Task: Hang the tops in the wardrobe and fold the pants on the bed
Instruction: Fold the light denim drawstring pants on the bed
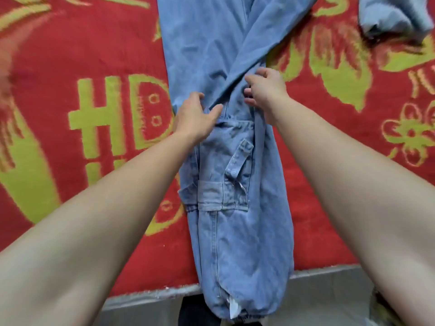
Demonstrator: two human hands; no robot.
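Underneath everything, a red woven blanket (82, 55) covers the bed surface; its pile looks coarse, and a yellow-green floral pattern with the block letters "HD" is worked into it at left of centre. Lengthwise over the blanket lie the pants (235, 231), light blue washed denim, running from the top of the view down past the grey bed edge (329, 271), where the rounded, gathered hem hangs over. One leg crosses diagonally over the other in the upper half. A second denim garment (395, 17), bunched into a roll, lies at upper right, apart from the pants. The left hand (197, 114) rests on the left side of the pants just above the pocket, fingers loosely spread and lightly bent on the cloth, thumb pointing right. The right hand (263, 90) grips a fold at the crossing point, fingers curled into the denim. A flapped cargo pocket (223, 196) with a hanging strap sits below both hands. A small white tag (233, 309) shows at the hem; no writing on it is legible
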